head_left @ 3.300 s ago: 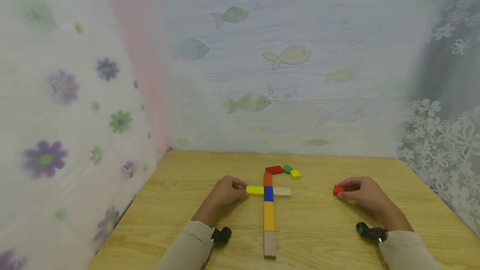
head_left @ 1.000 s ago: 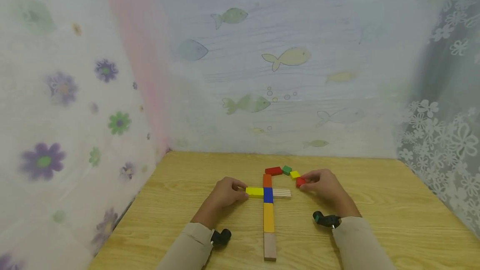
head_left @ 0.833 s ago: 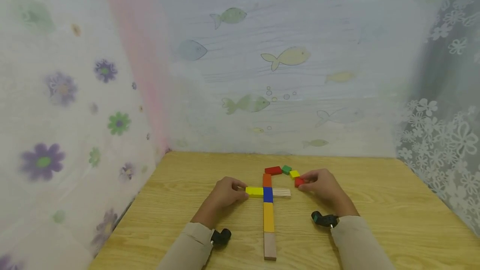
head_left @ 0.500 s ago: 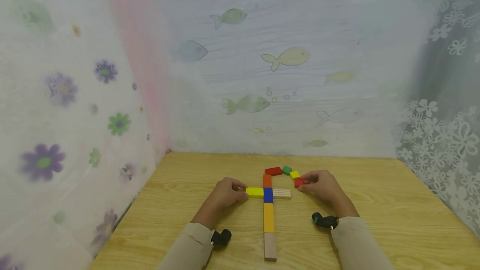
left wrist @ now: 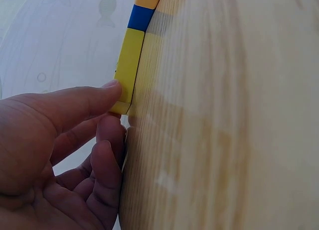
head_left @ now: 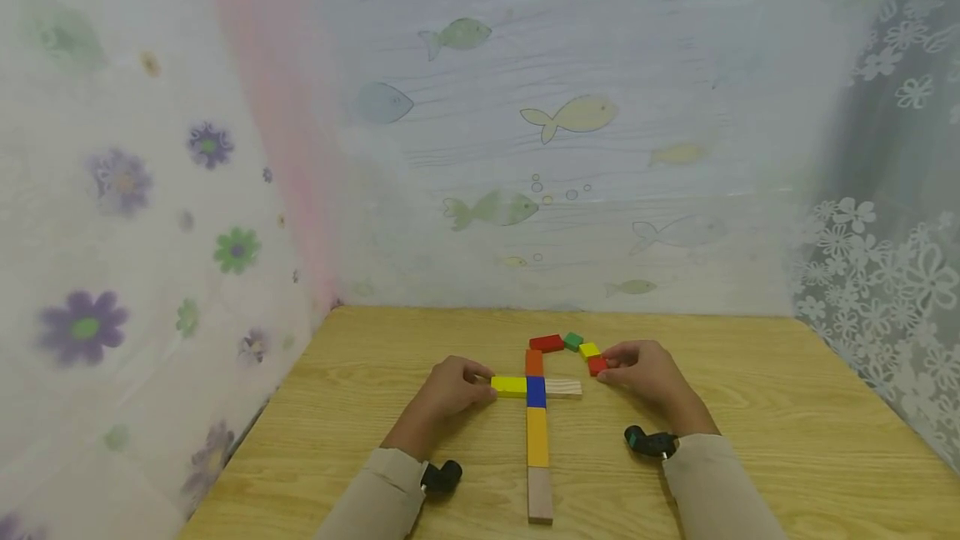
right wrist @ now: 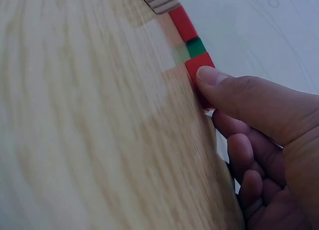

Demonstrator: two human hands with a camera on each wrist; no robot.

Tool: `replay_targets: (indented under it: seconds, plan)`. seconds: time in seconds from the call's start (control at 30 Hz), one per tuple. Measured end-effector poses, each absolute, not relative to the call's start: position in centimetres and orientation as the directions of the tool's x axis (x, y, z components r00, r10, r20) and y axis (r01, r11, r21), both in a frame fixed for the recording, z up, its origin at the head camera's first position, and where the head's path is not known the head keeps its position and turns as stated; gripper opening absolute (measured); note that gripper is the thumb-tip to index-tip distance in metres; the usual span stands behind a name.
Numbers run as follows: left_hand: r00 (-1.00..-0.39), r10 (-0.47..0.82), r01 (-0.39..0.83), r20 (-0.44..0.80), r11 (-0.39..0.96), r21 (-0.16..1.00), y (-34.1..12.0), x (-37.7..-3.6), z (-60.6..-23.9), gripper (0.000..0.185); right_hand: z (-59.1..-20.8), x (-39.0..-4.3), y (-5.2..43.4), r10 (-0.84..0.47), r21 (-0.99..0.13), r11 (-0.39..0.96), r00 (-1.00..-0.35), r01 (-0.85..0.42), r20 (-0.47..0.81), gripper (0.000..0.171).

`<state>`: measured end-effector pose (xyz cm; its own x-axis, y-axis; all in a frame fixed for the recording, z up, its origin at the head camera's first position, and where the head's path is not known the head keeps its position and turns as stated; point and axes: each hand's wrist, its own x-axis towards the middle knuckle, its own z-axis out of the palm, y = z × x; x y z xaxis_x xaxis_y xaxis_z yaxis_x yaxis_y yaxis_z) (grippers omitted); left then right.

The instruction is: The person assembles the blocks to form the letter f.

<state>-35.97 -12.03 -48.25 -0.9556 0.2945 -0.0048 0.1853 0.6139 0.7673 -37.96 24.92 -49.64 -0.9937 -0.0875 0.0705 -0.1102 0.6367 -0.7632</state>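
Note:
My left hand pinches the outer end of a long yellow block between thumb and fingers; the left wrist view shows the thumb along that block's near side. Its other end meets a blue block at the centre of a cross of wooden blocks. My right hand holds a small red block, its thumb on one face. This red block sits right at the corner of a small yellow block, which follows a green block and a longer red block in a curve.
An orange-red block lies behind the blue one, a striped plain block to its right. Toward the front run an orange-yellow block and a plain wood block. Patterned curtains border the wooden table.
My right hand has carried the small red block leftward from the right of the table to the small yellow block, then shifted it slightly. The left hand stays on the long yellow block.

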Motion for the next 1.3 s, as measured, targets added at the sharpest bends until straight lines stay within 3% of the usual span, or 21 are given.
replay_targets:
  seconds: [1.3]
  plan:
    - [-0.956,0.294,0.168,-0.015,0.587,0.792,-11.89,-35.23,-47.77,0.033,-49.66,-37.65,24.99,-0.087,-0.762,0.635,-0.992,-0.125,0.089,0.040]
